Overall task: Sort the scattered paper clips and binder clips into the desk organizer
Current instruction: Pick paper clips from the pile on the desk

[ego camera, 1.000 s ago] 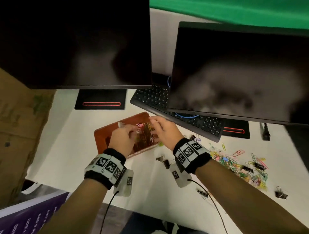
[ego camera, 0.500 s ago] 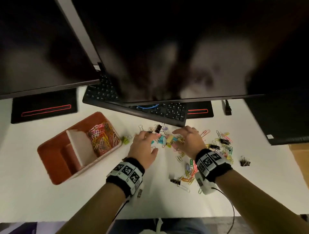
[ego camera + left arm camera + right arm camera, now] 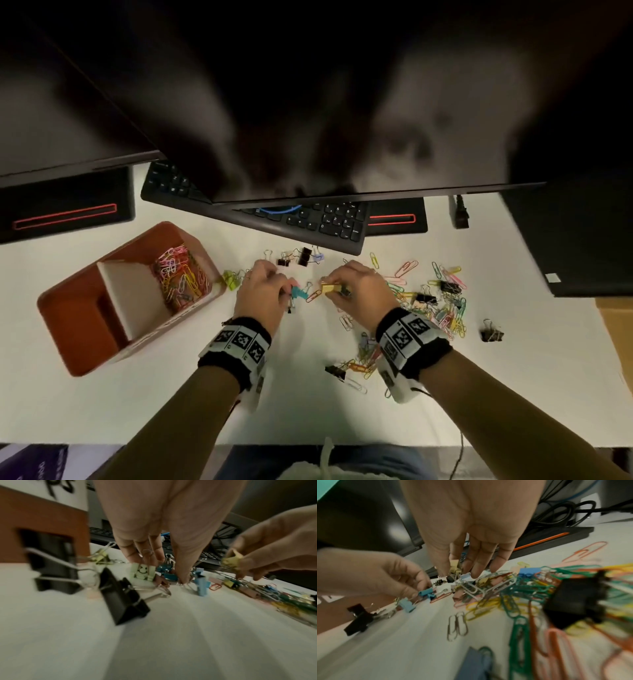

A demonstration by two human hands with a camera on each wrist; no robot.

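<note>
The left hand (image 3: 260,294) pinched a blue binder clip (image 3: 426,593) on the bench (image 3: 171,394); the right hand (image 3: 363,291) pinched a yellow binder clip (image 3: 330,288) just above it; both had left the orange desk organizer (image 3: 85,342), which held paper clips (image 3: 180,274), since a second earlier.

Right hand (image 3: 363,291) now pinches a yellow binder clip (image 3: 330,288).

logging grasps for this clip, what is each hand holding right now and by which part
The right hand pinches a yellow binder clip by its body. The left hand pinches a blue binder clip on the desk; which part it grips cannot be told.
</note>
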